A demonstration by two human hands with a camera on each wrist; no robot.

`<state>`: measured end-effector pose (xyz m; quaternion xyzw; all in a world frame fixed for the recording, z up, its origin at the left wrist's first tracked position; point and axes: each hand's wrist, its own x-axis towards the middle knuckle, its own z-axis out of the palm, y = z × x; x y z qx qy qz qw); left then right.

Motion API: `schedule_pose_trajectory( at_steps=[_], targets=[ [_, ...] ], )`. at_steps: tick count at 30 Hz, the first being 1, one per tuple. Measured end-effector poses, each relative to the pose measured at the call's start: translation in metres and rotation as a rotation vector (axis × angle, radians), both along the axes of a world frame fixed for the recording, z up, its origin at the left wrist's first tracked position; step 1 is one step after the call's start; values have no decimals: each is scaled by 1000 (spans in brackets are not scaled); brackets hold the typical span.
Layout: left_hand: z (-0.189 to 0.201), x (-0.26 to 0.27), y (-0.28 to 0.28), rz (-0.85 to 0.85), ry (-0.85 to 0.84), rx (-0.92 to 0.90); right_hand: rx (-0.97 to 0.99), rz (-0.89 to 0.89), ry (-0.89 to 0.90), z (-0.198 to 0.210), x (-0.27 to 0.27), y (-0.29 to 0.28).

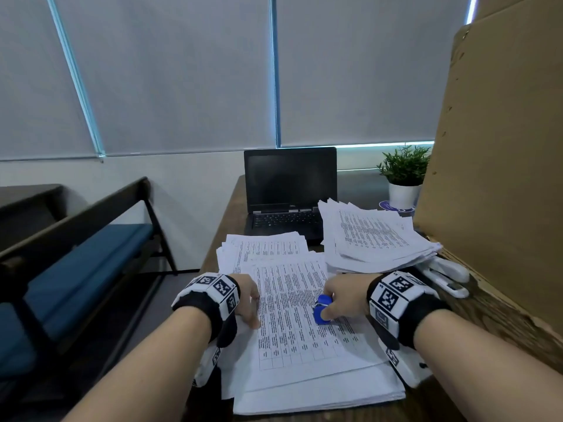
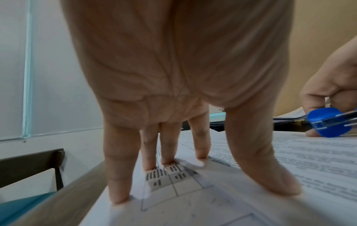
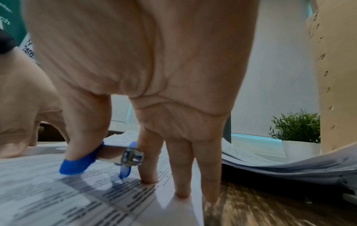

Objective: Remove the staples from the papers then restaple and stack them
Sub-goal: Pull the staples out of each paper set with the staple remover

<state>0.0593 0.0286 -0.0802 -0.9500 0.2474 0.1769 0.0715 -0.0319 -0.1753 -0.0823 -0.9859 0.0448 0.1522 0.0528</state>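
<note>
A printed table sheet [image 1: 292, 324] tops a stack of papers on the desk in front of me. My left hand [image 1: 248, 303] presses its left edge with straight fingers [image 2: 168, 154], which stand on the paper [image 2: 193, 191]. My right hand [image 1: 338, 300] pinches a blue staple remover [image 1: 322, 309] between thumb and forefinger, over the sheet's right part. In the right wrist view the blue staple remover [image 3: 96, 156] shows its metal hinge, and its lower tip touches the paper [image 3: 77, 198]. The left wrist view catches the remover [image 2: 328, 122] at far right. A white stapler [image 1: 441, 274] lies right of my hand.
A second paper pile [image 1: 374, 239] sits at the back right, a third [image 1: 265, 245] behind the sheet. An open black laptop [image 1: 289, 190] and a potted plant [image 1: 403, 178] stand farther back. A cardboard panel [image 1: 502, 147] walls the right side. A blue-cushioned bench [image 1: 76, 269] stands left of the desk.
</note>
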Motion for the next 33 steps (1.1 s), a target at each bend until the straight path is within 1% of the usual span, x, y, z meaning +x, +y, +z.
schedule_pose_trajectory(
  at_steps=[7, 10, 12, 13, 16, 17, 21, 23, 27, 30, 33],
  targets=[
    [0, -11, 24, -7, 41, -19, -36, 30, 44, 7, -15, 25],
    [6, -13, 34, 33, 86, -25, -41, 47, 75, 10, -19, 30],
    [10, -14, 39, 51, 67, -10, -39, 39, 77, 15, -20, 31],
    [12, -14, 39, 54, 44, -7, -34, 26, 44, 17, -20, 31],
    [18, -14, 39, 63, -15, -20, -25, -2, -136, 21, -13, 29],
    [17, -12, 39, 67, -14, -23, -16, -16, -151, 20, -11, 30],
    [9, -5, 32, 58, -9, -11, -37, -11, -29, 6, -6, 30],
    [9, -2, 25, 65, -12, -18, -44, -7, -19, 2, -2, 28],
    [8, 17, 19, 205, -3, -186, -63, 6, -16, 1, 4, 24],
    [7, 35, 19, 288, -89, -323, -79, 16, -7, 1, 7, 24],
    [8, 41, 20, 364, -110, -486, -83, 18, -2, 3, 10, 24]
  ],
)
